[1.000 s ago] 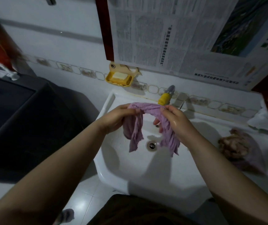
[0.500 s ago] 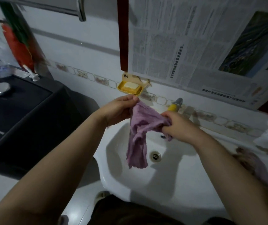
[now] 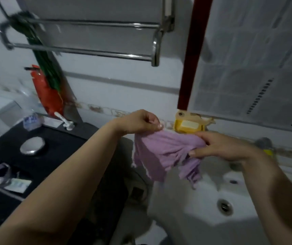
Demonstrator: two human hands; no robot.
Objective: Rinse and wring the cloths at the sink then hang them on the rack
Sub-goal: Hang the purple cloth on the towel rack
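- My left hand (image 3: 139, 122) pinches the top left corner of the purple cloth (image 3: 161, 154), fingers clenched on it.
- My right hand (image 3: 219, 147) grips the cloth's other end, bunched in the fist.
- Cloth stretched btwn both hands, lower part dangling over the sink (image 3: 194, 213) left rim.
- Chrome rack (image 3: 81, 38) on wall, up & left of cloth, well apart.
- Yellow soap dish (image 3: 189, 125) just behind cloth.

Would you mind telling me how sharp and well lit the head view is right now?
Head view: dim, flat light; glare streaks on the chrome rack; motion blur smears the green and red item hanging at left, the newspaper print and the sink edge; the cloth and both hands, left and right, are softer than crisp; wide-angle bending bows the rack bars.
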